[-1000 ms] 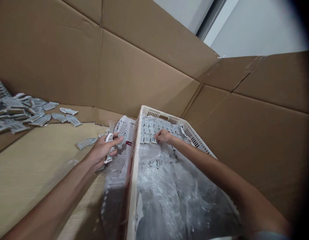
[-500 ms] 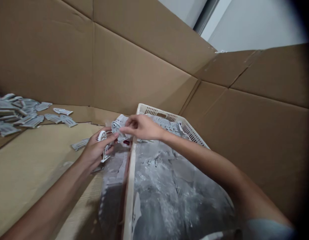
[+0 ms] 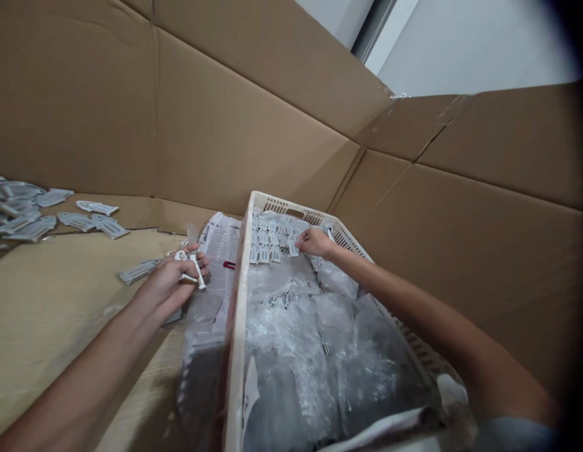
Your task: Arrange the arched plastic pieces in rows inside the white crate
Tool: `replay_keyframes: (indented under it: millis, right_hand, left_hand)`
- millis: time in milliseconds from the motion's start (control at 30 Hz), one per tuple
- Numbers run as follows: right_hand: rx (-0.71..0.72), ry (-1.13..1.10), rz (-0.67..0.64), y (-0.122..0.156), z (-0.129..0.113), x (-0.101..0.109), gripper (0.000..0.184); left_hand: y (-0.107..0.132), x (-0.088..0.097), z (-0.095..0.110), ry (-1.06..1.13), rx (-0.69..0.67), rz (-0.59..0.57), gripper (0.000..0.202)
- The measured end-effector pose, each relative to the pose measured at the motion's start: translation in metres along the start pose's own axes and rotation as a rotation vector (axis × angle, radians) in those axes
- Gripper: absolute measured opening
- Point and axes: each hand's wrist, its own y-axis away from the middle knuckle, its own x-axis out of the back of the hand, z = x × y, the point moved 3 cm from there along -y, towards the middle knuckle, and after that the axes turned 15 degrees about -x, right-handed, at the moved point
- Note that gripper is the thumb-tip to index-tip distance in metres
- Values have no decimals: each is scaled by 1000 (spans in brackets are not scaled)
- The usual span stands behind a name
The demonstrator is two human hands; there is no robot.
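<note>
My left hand (image 3: 171, 276) is closed around a small white flat piece (image 3: 196, 271), which it holds edge-on left of the crate. My right hand (image 3: 316, 243) reaches into the white plastic crate (image 3: 239, 326), its fingertips pinched on one small arch-shaped piece (image 3: 292, 247) at the end of a row. Several similar arch-shaped pieces (image 3: 263, 253) stand in neat rows at the crate's far end. Clear plastic film (image 3: 301, 339) covers the stacks in the nearer part.
Loose arch-shaped pieces (image 3: 34, 227) lie heaped at the far left, and another piece (image 3: 138, 271) lies beside my left hand. A printed paper sheet (image 3: 219, 238) and a red clip-like thing (image 3: 229, 265) sit against the crate's left side. Tall cardboard walls (image 3: 244, 119) enclose the area.
My right hand has moved right, away from my left hand, and down to the rows in the crate with one piece. My left hand has turned slightly, still holding its piece.
</note>
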Motion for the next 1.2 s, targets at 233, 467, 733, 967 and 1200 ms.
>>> replay_keyframes:
  millis: [233,467,733,967,1200]
  right_hand:
    - [-55,-52,-129,-17,25,-23,21]
    - [-55,-28,-122,-21,22,-42,32]
    - [55,106,20,-11,3,-19,32]
    - [749,12,-13,89,-113,-10,32]
    - [850,260,-167,133,-171,-51,16]
  left_hand:
    - [-2,2,-2,41,27,14,58]
    - [2,-2,2,35,37,93,54]
    - [0,-4,-1,64,-42,12,31]
    - [9,-9,7,1,-115,-82,24]
    - [11,-12,16,1,-222,-173,23]
